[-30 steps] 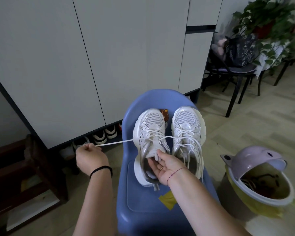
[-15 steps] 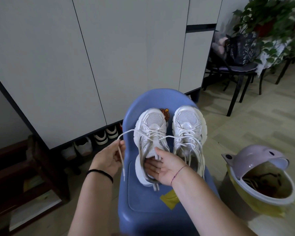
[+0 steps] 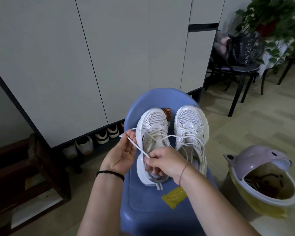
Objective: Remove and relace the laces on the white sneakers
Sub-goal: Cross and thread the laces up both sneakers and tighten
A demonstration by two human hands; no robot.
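A: Status of left hand [image 3: 120, 156], pls?
B: Palm turned up, fingers curled. It pinches the white lace [image 3: 137, 146] near the fingertips, just left of the left sneaker [image 3: 154, 119]. A black band [image 3: 110, 174] is around the wrist.
A: And right hand [image 3: 167, 161]?
B: Back of the hand faces up. Thumb and forefinger pinch the lace tip, approx. over the opening of the same sneaker. Between both hands the lace runs as one slanted, fairly straight line.
A: Where does the lace go after?
B: From the left hand it returns to the upper eyelets of the left sneaker. Another strand crosses twd. the right sneaker [image 3: 190, 123]. Which eyelet exactly, I cannot tell.
A: Sneakers' position?
B: Both stand on the seat of a blue chair [image 3: 160, 217], side by side, toes pointing to the backrest, away from the person. The right sneaker has laces crossed over its tongue.
A: Anything else around?
B: Yellow tape patch [image 3: 174, 198] on the seat, nearer the person than the heels. On the floor right of the chair, a bin [image 3: 255, 208] w/ lilac lid tipped open. Behind is a grey cabinet [image 3: 58, 65], w/ several shoes [image 3: 101, 138] under it.
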